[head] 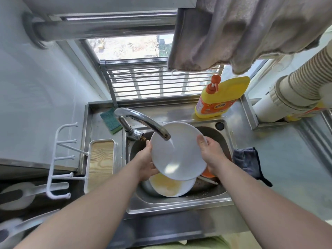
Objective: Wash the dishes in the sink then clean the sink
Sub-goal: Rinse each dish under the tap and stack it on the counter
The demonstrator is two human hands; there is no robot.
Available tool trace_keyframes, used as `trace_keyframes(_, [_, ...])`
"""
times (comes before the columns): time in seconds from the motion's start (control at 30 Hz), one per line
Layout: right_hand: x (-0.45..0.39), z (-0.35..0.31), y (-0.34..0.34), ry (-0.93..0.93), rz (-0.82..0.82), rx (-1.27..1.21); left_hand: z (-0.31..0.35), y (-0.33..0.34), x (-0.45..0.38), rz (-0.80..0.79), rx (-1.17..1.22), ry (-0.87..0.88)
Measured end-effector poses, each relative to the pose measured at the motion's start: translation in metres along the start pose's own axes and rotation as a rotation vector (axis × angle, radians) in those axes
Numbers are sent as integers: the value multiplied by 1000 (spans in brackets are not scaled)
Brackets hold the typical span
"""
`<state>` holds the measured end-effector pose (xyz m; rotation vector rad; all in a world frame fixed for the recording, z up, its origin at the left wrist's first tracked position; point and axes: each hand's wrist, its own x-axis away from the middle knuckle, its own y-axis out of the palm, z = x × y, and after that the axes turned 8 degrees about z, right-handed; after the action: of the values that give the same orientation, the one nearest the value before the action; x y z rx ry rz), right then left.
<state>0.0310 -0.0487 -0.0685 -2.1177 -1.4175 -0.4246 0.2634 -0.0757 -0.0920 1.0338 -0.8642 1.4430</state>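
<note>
I hold a white plate tilted over the steel sink, under the running faucet. My left hand grips the plate's left rim from below. On the right rim, my right hand holds it with the thumb curled over the edge. Water streams from the spout onto the plate's face. Below it in the basin lies a second white plate smeared yellow, with an orange dish partly hidden behind my right wrist.
A green-and-yellow sponge lies behind the faucet. A yellow detergent bottle stands on the back ledge. A dark cloth lies right of the sink. A white rack with a wooden tray stands on the left. A towel hangs overhead.
</note>
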Motion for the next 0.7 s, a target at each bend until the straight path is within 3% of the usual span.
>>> trace_keyframes(0.17, [-4,-3,-43,-48,73,33,-6,49,0,41,93,14])
trace_keyframes(0.37, [0,24,-83,188,177,-181,-5,83,-18,107,-4,201])
trace_keyframes(0.57, [4,53,-98,362,186,-250,0,91,-4,306,-97,341])
trace_keyframes(0.7, [4,56,-97,370,193,-261,-1,85,-6,144,-68,282])
